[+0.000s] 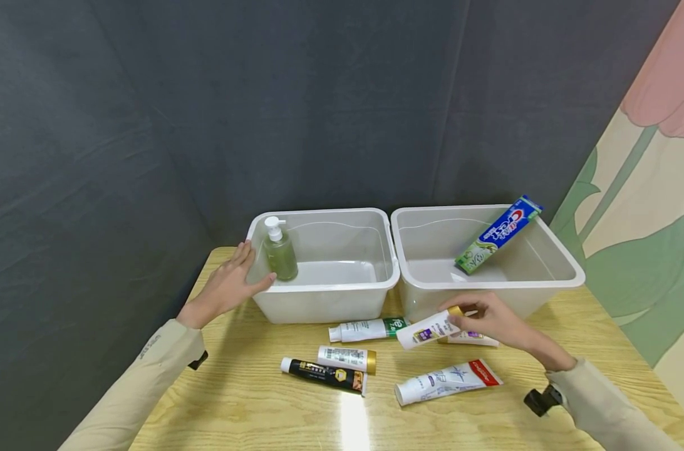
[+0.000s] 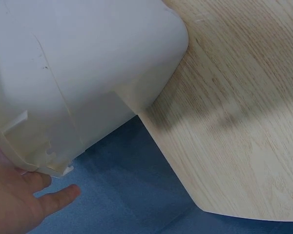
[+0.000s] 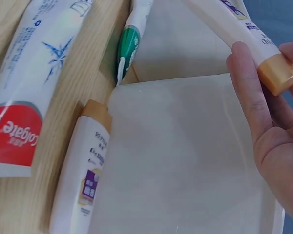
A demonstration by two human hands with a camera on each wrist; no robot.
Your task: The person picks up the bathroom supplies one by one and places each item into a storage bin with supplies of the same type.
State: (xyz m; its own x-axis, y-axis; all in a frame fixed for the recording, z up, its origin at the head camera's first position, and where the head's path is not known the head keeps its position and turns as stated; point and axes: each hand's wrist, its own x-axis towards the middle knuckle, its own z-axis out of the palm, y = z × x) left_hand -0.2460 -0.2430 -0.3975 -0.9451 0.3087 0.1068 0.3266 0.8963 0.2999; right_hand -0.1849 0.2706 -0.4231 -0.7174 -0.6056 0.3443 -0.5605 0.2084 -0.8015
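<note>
My right hand point(image 1: 494, 321) pinches a white tube with a gold cap point(image 1: 426, 330) near its cap end, in front of the right bin point(image 1: 488, 285). In the right wrist view, the fingers lie around the gold cap point(image 3: 277, 74), and the tube's purple label faces up. A second white gold-capped tube point(image 3: 83, 175) lies on the table beside the bin, partly behind my hand in the head view. My left hand point(image 1: 229, 285) rests on the left corner of the left bin point(image 1: 319, 305), thumb over its front rim. The left wrist view shows its fingers point(image 2: 58, 200) extended past the rim.
A green pump bottle point(image 1: 282, 255) stands in the left bin; a Crest toothpaste box point(image 1: 497, 235) leans in the right one. On the wooden table lie a green-and-white tube point(image 1: 367, 329), another gold-capped tube point(image 1: 344, 357), a black toothpaste tube point(image 1: 322, 374) and a Colgate tube point(image 1: 446, 382).
</note>
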